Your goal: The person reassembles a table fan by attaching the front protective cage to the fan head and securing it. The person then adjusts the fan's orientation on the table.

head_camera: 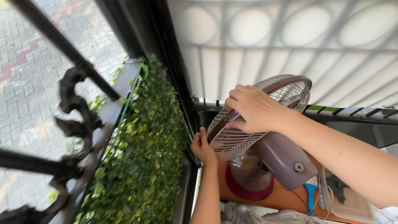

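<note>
Fan (265, 137), brown with wire grille, stands on orange worktop (286, 198) beside leafy hedge panel (145, 153). Right hand (253, 108) fingers curl over grille rim; left hand (202, 146) fingers pinch its lower edge.

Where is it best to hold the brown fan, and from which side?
Probably the brown rim of the fan, from two opposite sides. The cage wires look thin, the rim looks solid. The right hand grips its upper edge, the left hand its lower left edge.
</note>
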